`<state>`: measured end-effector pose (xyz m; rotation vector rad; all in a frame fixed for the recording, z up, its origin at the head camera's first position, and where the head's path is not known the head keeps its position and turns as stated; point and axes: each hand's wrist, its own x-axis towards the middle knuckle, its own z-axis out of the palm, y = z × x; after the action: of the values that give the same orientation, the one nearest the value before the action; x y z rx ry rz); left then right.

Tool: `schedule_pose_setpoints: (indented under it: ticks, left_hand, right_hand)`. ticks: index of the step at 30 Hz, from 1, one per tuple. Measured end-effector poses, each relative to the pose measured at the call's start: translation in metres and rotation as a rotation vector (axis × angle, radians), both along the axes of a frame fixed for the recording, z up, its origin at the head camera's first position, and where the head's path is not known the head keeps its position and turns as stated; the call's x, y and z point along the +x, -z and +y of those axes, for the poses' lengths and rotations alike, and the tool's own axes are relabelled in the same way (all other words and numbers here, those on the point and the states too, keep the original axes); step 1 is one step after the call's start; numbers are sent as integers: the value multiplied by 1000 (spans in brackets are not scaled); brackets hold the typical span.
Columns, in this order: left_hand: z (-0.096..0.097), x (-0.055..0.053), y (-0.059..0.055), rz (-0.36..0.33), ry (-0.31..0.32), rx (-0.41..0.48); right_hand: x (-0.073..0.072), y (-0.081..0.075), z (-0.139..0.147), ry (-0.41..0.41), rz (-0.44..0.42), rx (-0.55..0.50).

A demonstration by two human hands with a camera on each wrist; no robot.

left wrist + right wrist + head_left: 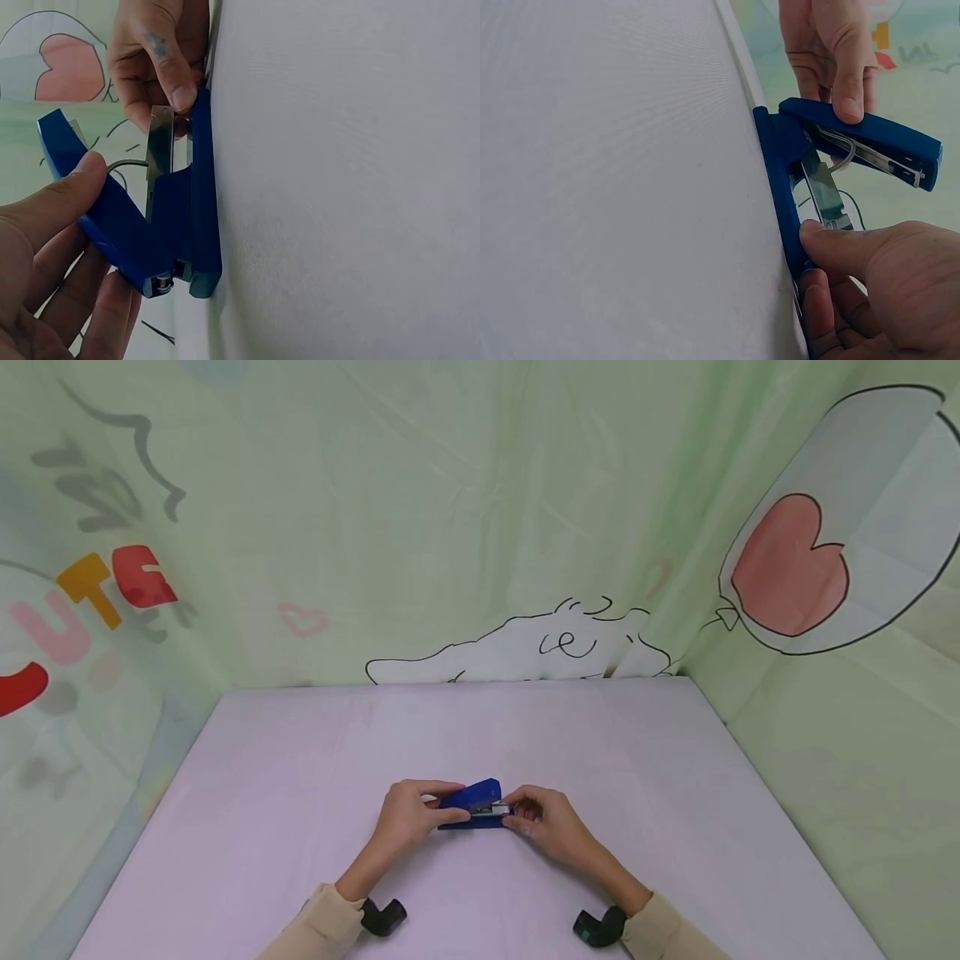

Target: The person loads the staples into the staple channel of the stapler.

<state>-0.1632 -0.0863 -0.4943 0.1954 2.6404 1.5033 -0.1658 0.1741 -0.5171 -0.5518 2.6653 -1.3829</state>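
Observation:
A blue stapler [471,795] stands on the table in front of me, its top cover swung up from the metal staple channel [159,154]. My left hand [408,814] pinches the raised cover [112,214], thumb on one side and fingers on the other. At the front end, my right hand [553,823] grips the blue base [778,187], with its thumb [832,244] near the tip of the channel. A curved metal piece [846,150] links cover and channel in the right wrist view.
The table [315,735] has a pale lilac covering. Printed curtains [420,510] enclose its back and sides. A black wrist camera [384,917] sits at the left sleeve and another black camera [600,928] at the right sleeve.

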Motion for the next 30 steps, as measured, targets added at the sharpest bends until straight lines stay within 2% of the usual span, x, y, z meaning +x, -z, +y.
schedule_pose_setpoints:
  ticks: [22,30]
  left_hand:
    - [10,2,-3,59,-16,-146]
    - [12,2,-4,88,-4,-182]
  right_hand:
    - [-1,3,0,-3,8,6]
    - [-2,3,1,5,5,4]
